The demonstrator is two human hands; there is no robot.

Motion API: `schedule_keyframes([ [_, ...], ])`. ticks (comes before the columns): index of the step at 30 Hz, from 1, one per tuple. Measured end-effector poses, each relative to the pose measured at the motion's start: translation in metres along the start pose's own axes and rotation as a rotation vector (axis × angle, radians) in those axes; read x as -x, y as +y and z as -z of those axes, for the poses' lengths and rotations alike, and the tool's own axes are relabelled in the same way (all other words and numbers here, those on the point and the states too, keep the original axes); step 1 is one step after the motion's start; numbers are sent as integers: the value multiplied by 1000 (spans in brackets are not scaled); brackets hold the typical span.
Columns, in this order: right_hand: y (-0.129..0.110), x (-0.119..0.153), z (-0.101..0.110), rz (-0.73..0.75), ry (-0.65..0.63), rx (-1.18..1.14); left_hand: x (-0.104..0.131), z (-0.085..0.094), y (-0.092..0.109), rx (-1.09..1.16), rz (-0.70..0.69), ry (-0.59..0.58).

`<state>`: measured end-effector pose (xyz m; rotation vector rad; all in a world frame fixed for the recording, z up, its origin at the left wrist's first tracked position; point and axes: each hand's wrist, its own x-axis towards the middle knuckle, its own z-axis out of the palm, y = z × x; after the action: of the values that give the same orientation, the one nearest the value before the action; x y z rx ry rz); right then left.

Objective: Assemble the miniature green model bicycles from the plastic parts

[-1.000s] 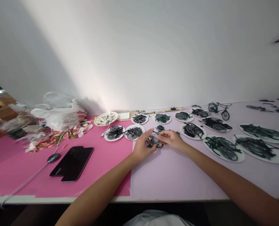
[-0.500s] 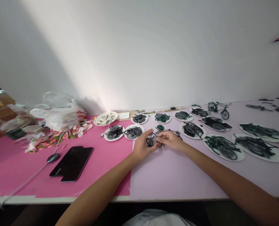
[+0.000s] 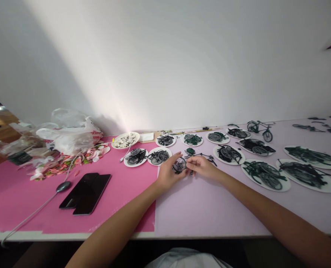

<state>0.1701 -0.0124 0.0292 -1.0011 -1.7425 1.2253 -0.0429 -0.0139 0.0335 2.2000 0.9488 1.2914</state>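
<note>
A small spoked toy bicycle wheel (image 3: 179, 165) is gripped by my left hand (image 3: 167, 172), its thumb and fingers curved around the rim. My right hand (image 3: 203, 166) pinches at the wheel's right side, fingertips pressed together; whatever small part lies in them is hidden. Just beyond the hands on the lilac surface lie a dark green piece (image 3: 190, 151) and thin dark bicycle parts (image 3: 207, 156). Left of my left hand, a white plate (image 3: 168, 150) bears grey wheels and dark parts.
More plates of bicycle parts, such as one plate (image 3: 285, 185), stand to the right. An assembled toy bicycle (image 3: 259, 128) stands near the wall. On the pink left side are two dark phones (image 3: 91, 195), a cable, plastic bags (image 3: 70, 136), petals (image 3: 62, 166) and a bowl (image 3: 116, 146) of white pieces.
My hands stay almost in the same place around the wheel. The wheel and the right fingertips have shifted only slightly, and the whole view has moved a touch.
</note>
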Motion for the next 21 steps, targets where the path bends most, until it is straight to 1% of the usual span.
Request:
schedule_keyframes([
  [5,-4,1,-2,-1,-5,2,0,1,-1,-23,4,-11],
  [12,-5,0,-2,5,29,6,2,-1,-6,-19,-15,-3],
  [18,-3,-2,0,25,126,-18,2,-2,-6,-17,-64,-27],
  [21,-5,-3,1,25,166,-46,3,-2,-5,-20,-66,-13],
])
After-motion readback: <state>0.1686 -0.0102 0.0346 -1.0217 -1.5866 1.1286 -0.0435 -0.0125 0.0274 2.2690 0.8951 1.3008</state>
